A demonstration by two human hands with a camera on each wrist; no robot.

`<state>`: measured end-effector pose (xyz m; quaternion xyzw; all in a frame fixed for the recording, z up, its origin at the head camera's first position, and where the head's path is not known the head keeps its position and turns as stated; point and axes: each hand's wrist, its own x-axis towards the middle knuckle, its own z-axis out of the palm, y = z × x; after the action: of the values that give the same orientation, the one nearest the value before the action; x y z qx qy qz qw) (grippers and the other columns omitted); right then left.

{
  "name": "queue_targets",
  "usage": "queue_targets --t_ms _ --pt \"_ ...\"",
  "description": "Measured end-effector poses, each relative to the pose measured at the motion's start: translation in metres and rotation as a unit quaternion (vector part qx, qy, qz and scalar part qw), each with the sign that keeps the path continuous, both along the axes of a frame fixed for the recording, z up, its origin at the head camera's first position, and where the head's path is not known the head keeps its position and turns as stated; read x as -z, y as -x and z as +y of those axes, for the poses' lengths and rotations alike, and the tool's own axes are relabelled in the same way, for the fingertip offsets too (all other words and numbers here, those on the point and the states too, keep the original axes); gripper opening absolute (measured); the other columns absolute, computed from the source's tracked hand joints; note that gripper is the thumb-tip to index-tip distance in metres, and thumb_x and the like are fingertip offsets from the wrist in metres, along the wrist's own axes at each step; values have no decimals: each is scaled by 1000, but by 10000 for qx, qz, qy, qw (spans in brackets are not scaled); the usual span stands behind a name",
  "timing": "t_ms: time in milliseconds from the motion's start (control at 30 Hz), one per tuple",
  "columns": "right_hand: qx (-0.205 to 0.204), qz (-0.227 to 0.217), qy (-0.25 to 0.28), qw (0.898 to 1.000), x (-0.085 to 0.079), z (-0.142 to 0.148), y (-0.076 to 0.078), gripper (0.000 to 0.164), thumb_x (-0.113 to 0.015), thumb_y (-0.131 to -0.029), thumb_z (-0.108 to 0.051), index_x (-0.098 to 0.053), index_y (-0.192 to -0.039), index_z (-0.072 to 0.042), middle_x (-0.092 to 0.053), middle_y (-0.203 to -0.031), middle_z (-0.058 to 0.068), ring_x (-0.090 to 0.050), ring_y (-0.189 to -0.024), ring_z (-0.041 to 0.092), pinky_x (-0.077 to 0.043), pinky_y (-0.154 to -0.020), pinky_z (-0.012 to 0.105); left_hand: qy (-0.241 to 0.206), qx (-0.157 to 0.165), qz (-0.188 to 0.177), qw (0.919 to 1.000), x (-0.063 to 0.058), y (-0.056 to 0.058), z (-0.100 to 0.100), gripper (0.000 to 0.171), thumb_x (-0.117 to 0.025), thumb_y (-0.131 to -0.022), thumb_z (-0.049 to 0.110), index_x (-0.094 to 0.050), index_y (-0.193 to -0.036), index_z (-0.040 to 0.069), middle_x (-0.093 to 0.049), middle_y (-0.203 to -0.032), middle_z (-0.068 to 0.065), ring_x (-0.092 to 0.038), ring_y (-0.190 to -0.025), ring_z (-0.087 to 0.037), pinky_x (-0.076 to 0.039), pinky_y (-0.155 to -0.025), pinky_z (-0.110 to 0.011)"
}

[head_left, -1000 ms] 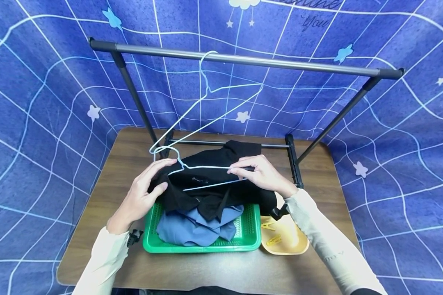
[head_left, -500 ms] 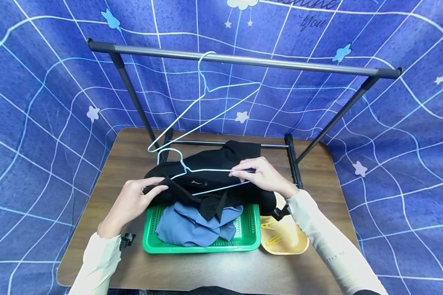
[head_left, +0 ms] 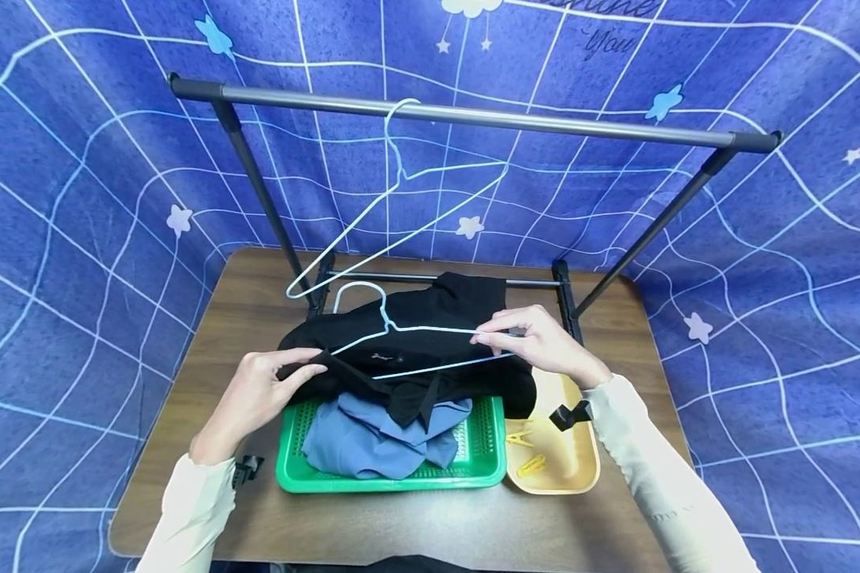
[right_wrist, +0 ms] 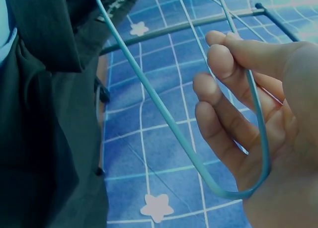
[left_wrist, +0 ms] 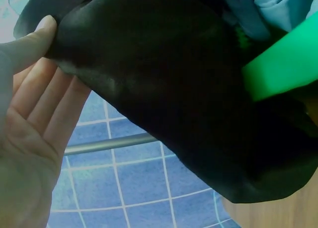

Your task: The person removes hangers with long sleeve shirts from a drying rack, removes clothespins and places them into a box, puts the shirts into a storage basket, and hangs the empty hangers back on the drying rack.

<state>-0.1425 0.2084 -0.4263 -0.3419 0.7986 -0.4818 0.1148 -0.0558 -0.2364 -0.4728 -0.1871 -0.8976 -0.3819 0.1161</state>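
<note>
My left hand [head_left: 261,390] pinches the edge of a black collared shirt [head_left: 430,310] between thumb and fingers; the left wrist view shows the dark cloth [left_wrist: 149,89] hanging from that grip. With thumb and fingertips my right hand [head_left: 537,342] holds the upper arm of a light blue hanger [head_left: 430,329] near its right end. In the right wrist view the hanger's rounded corner [right_wrist: 233,193] lies beside the palm, outside the cloth. The hanger's left end goes behind the shirt's edge near my left fingers. The shirt lies over the back of a green basket [head_left: 394,484].
Blue cloth [head_left: 380,438] fills much of the basket. A yellow bin [head_left: 580,469] with yellow clothespins [head_left: 530,465] stands to its right. Another light blue hanger [head_left: 401,183] hangs from the metal rack bar [head_left: 545,122]. A star-patterned blue curtain [head_left: 760,239] surrounds the table [head_left: 186,398].
My left hand has gone from beside the hanger's neck to the shirt's edge, lower left. My right hand has moved right, carrying the hanger with it. The hanging one stays on the bar.
</note>
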Motion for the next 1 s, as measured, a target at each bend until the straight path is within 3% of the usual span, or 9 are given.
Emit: queue_targets --t_ms 300,567,733,1000 --pt "303 42 -268 9992 -9 33 -10 19 -70 -105 -10 -84 -115 -17 -67 -78 5 -62 -74 30 -44 -64 29 3 25 -203 9998 6 2 -3 24 -86 -93 11 -85 -115 18 -82 -108 0 -52 -59 -7 -40 -55 -18" --pt "585 -149 -335 9976 -16 54 -19 15 -71 -106 -15 -84 -110 -21 -65 -78 5 -59 -71 19 -43 -60 28 -33 40 -464 9989 12 2 -5 22 -86 -94 15 -84 -116 17 -82 -103 1 -68 -65 -8 -49 -60 -15" --pt "704 -269 -335 9966 -18 61 -25 15 -71 -105 -16 -84 -108 -24 -65 -77 6 -60 -72 21 -45 -61 27 -10 -2 -667 9978 15 3 -7 21 -86 -93 14 -84 -114 14 -82 -99 1 -69 -66 -6 -53 -60 -17" --pt "822 -226 -387 9956 -23 76 -35 16 -69 -105 -8 -83 -112 -14 -67 -78 6 -63 -76 19 -50 -70 25 -4 -13 -1102 9939 23 3 -5 20 -85 -94 13 -83 -113 8 -81 -97 -3 -71 -71 -6 -58 -65 -21"
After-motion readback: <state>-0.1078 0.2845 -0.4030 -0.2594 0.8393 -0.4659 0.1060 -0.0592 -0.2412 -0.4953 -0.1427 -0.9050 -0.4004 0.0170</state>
